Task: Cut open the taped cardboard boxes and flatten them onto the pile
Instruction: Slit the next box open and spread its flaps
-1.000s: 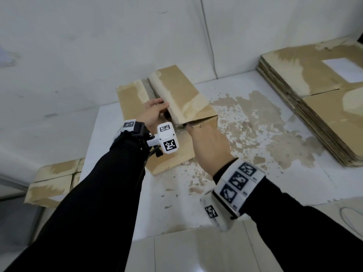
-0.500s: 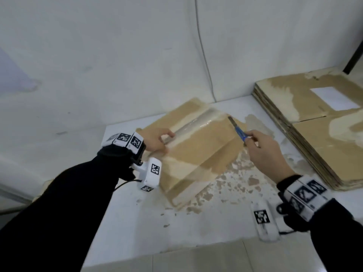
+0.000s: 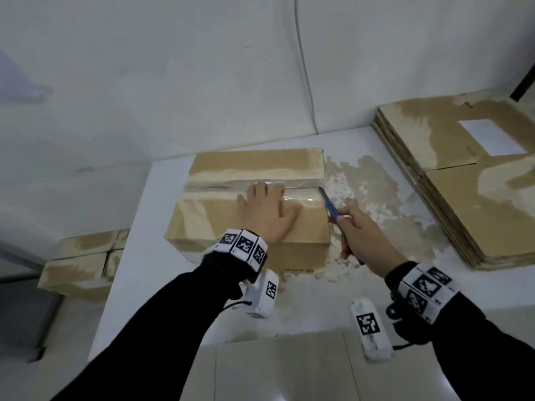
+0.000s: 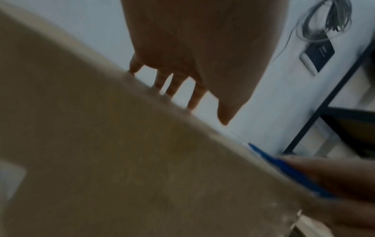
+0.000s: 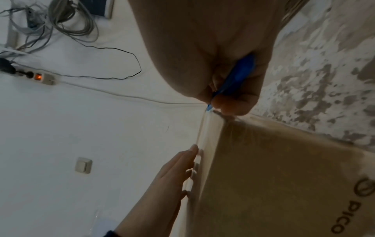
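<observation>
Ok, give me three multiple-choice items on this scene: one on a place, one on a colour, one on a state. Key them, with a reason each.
1. Where does the knife blade meet the cardboard box?
A. at the right end of the taped seam
B. at the left end
C. on the front wall

2. What colour is the utility knife handle?
A. red
B. blue
C. yellow

3. How does the left hand lie?
A. curled round a flap
B. flat on the box top
C. lifted clear of the box

Key: 1 A, the tip sits at the clear tape's right end; 2 B, blue shows within the right hand; 3 B, straight fingers press the top.
</observation>
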A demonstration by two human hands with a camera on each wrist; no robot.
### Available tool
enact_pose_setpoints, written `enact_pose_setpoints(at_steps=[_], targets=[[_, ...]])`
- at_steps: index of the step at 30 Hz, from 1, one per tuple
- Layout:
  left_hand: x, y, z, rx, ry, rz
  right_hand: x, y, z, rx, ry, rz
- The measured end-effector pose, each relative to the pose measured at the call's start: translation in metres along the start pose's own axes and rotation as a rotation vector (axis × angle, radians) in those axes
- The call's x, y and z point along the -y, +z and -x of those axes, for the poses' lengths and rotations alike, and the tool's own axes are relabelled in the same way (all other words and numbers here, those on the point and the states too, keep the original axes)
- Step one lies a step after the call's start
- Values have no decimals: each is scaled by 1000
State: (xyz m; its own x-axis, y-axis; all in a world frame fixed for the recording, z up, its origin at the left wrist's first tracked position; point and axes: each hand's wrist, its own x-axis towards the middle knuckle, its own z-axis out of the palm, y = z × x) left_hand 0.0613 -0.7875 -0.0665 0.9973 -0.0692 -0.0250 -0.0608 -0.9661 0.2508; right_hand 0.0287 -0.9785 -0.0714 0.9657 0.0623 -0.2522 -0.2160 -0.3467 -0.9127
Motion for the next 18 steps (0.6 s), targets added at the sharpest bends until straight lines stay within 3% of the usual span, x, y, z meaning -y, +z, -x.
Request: enact_pose_setpoints(at_steps=[5,11,16,18], targets=[[11,8,-5,-216,34,-2,2,-8,-6,43,20,33],[25,7,-16,-269,142,67,7,-32,-21,-1,-208,572],[28,6,-17,-316,184,132,10,-41,-31,9,-296,711],[28,6,-17,-338,193,146,11,-42,-30,78,-306,695]])
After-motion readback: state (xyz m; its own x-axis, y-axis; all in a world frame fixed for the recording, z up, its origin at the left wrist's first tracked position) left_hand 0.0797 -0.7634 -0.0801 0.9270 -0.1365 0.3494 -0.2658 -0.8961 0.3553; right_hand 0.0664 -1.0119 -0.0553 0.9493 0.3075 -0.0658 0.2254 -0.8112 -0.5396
